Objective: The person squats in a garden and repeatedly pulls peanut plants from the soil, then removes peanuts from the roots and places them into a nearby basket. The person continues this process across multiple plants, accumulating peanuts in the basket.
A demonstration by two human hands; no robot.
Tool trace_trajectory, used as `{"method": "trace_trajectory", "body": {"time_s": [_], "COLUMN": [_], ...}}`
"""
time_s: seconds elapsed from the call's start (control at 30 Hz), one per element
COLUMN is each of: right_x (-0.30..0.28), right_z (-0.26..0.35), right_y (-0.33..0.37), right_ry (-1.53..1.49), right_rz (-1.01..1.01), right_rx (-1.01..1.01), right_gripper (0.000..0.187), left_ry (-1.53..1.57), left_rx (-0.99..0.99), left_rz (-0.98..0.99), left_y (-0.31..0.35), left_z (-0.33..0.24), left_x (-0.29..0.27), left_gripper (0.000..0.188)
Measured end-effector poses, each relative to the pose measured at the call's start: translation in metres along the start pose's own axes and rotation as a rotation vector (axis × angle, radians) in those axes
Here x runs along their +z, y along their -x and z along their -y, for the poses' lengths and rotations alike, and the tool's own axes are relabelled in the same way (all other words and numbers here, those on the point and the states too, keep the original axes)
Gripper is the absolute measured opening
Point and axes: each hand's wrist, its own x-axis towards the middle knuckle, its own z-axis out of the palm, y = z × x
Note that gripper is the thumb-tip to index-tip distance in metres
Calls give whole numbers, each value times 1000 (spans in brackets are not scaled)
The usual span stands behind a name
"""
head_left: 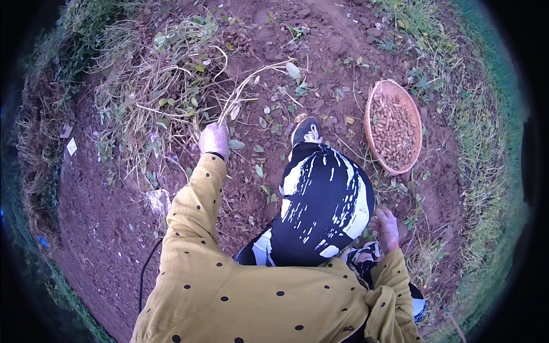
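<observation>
My left hand (214,140) is closed around the lower ends of some pale, dry plant stems (243,91), probably peanut plants. The stems fan out up and to the right, with a few leaves on them. Right beside that hand lies a large heap of pulled plants (154,86), pale stalks mixed with green leaves. My right hand (386,230) hangs low by my bent knee, its fingers loosely apart and nothing visible in them. A round woven basket (420,137) stands to the right of my knee, holding many unshelled peanuts (394,128).
Reddish-brown soil (108,240) with scattered leaves surrounds me. My shoe (307,130) is planted between the heap and the basket. Grass (486,148) borders the right side. A dark cable (143,274) runs by my left side, and white scraps (71,147) lie at the far left.
</observation>
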Motion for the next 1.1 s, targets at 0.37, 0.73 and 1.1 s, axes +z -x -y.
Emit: {"method": "trace_trajectory", "body": {"time_s": [0.37,0.73,1.1], "right_x": [16,18,-1], "right_z": [7,-8,-27], "right_y": [29,41,32], "right_ry": [-96,20,16], "right_rz": [35,53,16], "right_rx": [-68,-78,8], "right_gripper": [47,47,47], "left_ry": [781,888,561], "left_rx": [-220,-269,-54], "left_rz": [243,423,376], "left_y": [116,114,13], "left_z": [-99,-86,-27], "left_x": [-29,-21,32], "left_gripper": [40,36,51]}}
